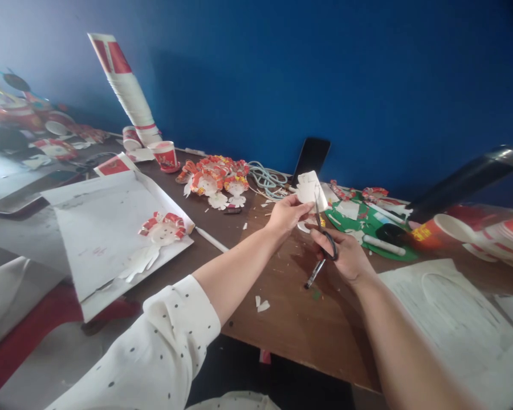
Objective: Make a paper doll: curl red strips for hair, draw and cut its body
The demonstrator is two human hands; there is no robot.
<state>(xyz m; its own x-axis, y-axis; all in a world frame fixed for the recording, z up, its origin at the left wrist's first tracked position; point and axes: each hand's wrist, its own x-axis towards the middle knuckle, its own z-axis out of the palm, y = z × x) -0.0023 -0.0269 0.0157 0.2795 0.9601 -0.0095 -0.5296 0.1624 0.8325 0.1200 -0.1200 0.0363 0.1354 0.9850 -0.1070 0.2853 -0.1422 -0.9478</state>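
My left hand (288,213) pinches a small piece of white paper (308,187) with a scalloped edge and holds it above the table. A pair of scissors (328,244) with dark handles is in my right hand (346,253), fingers through the loops. Its blades reach up against the paper, on the right part of the piece. Below my right hand lies a pen (314,274) on the brown table (277,319). Small white scraps (262,306) are scattered nearer to me.
Red-and-white paper cut-outs (216,173) are heaped at the back beside a pale cable (267,176). A phone (312,156) leans on the blue wall. Left are a white sheet (94,228) and stacked paper cups (132,102); right, a green sheet (367,219) and a dark bottle (461,182).
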